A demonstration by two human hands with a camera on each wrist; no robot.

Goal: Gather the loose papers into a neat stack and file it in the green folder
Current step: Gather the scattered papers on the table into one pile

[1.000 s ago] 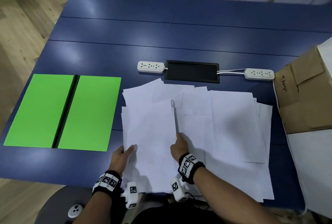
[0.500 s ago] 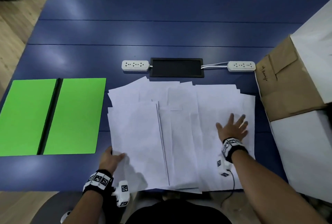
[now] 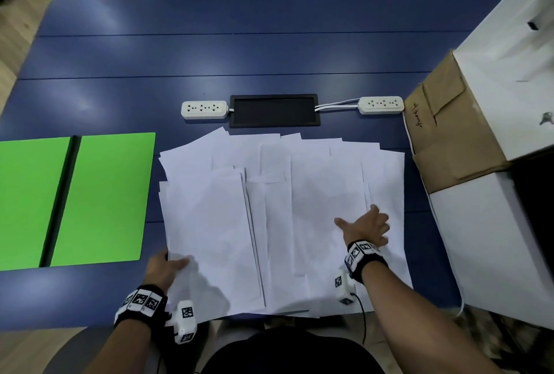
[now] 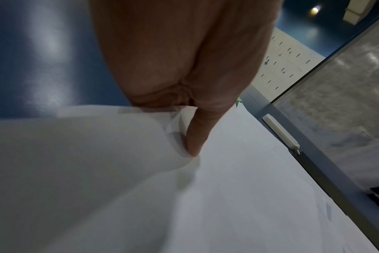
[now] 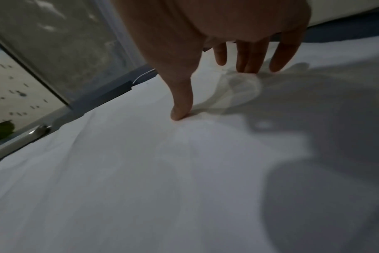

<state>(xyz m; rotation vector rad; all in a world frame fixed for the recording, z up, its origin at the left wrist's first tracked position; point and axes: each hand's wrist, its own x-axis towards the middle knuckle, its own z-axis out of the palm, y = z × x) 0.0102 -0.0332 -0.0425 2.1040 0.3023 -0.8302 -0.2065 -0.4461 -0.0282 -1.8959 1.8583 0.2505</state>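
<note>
None of the filing is done. The papers (image 3: 281, 218) lie fanned on the table (image 3: 269, 53), just right of the open green folder (image 3: 105, 200), which I see holds nothing. My left hand (image 3: 163, 268) pinches the sheets' near-left corner; my right hand (image 3: 367, 228) presses spread fingers (image 5: 252, 58) flat on the papers' right side. I judge squaring and filing remain.

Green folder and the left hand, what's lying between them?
Only bare blue table, as the head view shows. The folder lies open and apart from the papers, whose near left corner the left hand grips.
</note>
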